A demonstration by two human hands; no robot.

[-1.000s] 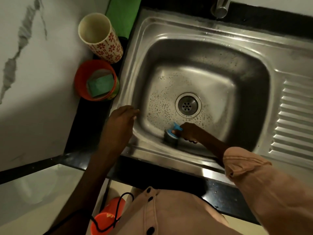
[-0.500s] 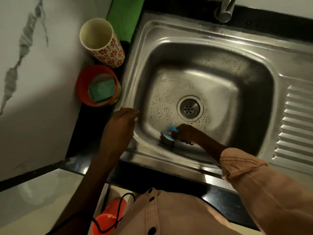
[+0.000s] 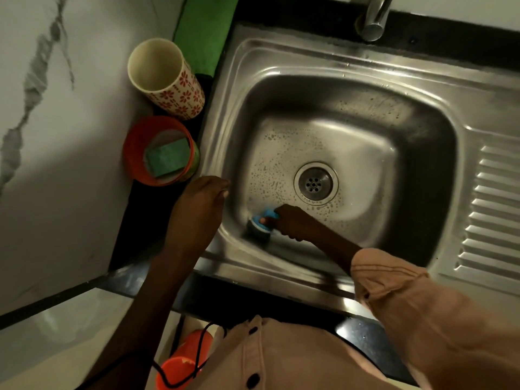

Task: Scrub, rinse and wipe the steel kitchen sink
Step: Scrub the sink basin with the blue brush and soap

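The steel sink (image 3: 422, 142) fills the middle of the view, its floor speckled with soap bubbles around the round drain (image 3: 315, 183). My right hand (image 3: 292, 223) is down in the basin and grips a blue-handled scrubber (image 3: 263, 222), whose dark pad presses the near-left corner of the floor. My left hand (image 3: 198, 209) rests on the sink's left rim, fingers bent over the edge. The tap spout (image 3: 371, 21) hangs over the back rim; no water runs.
On the dark counter left of the sink stand a floral cup (image 3: 166, 80) and an orange tub (image 3: 160, 150) holding a green sponge (image 3: 168, 160). A green cloth (image 3: 205, 32) lies behind them. The ribbed drainboard (image 3: 495, 209) is at right. An orange bucket (image 3: 183, 361) sits below the counter.
My right hand has slid the scrubber a short way left along the near edge of the basin floor. My left hand stays on the rim.
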